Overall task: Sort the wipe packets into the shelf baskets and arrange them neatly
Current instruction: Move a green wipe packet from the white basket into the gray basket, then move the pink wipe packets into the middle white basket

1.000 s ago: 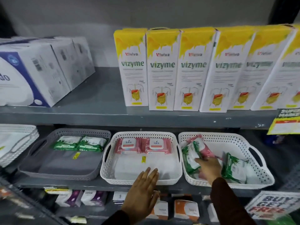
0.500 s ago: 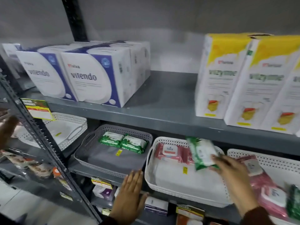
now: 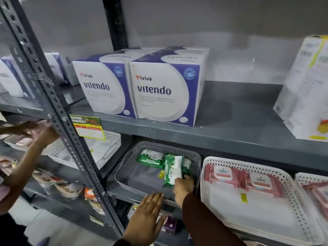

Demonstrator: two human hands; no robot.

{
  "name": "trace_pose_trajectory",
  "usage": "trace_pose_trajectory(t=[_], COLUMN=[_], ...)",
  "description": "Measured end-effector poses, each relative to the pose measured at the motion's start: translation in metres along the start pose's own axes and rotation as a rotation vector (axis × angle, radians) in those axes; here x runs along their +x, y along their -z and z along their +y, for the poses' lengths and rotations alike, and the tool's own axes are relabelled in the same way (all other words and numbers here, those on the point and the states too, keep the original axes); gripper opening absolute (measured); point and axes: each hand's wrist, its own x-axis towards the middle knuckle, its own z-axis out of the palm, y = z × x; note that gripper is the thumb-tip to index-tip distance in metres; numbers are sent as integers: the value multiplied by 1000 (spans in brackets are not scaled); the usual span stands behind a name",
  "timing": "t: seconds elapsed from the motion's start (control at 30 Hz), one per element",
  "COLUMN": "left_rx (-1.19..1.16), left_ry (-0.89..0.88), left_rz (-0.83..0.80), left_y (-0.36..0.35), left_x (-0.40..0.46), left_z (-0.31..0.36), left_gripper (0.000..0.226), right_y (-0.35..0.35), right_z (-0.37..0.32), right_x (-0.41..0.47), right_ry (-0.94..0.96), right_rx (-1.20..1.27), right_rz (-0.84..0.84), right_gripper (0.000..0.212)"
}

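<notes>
My right hand (image 3: 182, 188) grips a green wipe packet (image 3: 173, 170) and holds it upright inside the grey basket (image 3: 124, 181), near its right side. Another green packet (image 3: 150, 158) lies flat at the back of that basket, and a further one is partly hidden behind the held packet. My left hand (image 3: 145, 217) rests flat with fingers apart against the shelf edge below the grey basket, holding nothing. To the right, a white basket (image 3: 248, 210) holds two pink wipe packets (image 3: 243, 178) along its back.
Another white basket (image 3: 301, 180) with pink packets shows at the far right edge. An empty white basket (image 3: 99, 153) sits left of the grey one, behind a slanted shelf post (image 3: 58, 121). Another person's hands (image 3: 35, 134) work at the left shelf. Vitendo boxes (image 3: 142, 87) stand above.
My right hand has carried the green packet leftward from over the middle white basket into the grey basket. The view has swung left. My left hand stays on the shelf edge.
</notes>
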Motion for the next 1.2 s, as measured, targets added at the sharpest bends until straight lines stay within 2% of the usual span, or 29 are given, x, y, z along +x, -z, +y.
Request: trace_pose_trajectory(t=[0.07, 0.17, 0.3, 0.4, 0.5, 0.57, 0.63, 0.73, 0.83, 0.87, 1.0, 1.1, 1.2], left_rx=[-17, -92, -171, -160, -242, -292, -296, -226, -183, -188, -169, -162, -129], left_ry=[-13, 16, 15, -80, -180, -230, -281, -335, -312, -296, -265, -235, -256], left_rz=[7, 0, 23, 28, 81, 83, 53, 12, 15, 12, 4, -6, -40], left_y=[-1, -1, -5, -4, -12, -21, -29, -37, -42, -43, -46, -48, -51], left_x=[0, 2, 13, 29, 50, 65, 78, 91, 99, 102, 106, 103, 99], left_z=[-4, -1, 17, 54, 101, 134, 164, 198, 224, 230, 250, 257, 256], left_gripper=[58, 60, 58, 64, 61, 59, 58, 56, 56, 57, 57, 58, 61], right_y=[0, 3, 32, 80, 157, 220, 287, 378, 439, 448, 459, 469, 478], right_z=[-1, -5, -21, -45, -69, -84, -94, -106, -113, -116, -125, -125, -118], right_x=[3, -7, -40, -55, -53, -47, -38, -16, 7, 10, 20, 21, 15], right_ry=[-3, -18, -45, 112, 391, 547, 618, 539, 246, 198, 174, 230, 333], right_rx=[-85, -49, 44, 195, 213, 55, -166, -538, -952, -1036, -1035, -942, -779], right_rz=[-16, 11, -131, -122, 21, 221, 459, 670, 699, 702, 723, 760, 795], right_gripper=[47, 48, 44, 46, 43, 43, 35, 17, 47, 51, 53, 38, 54])
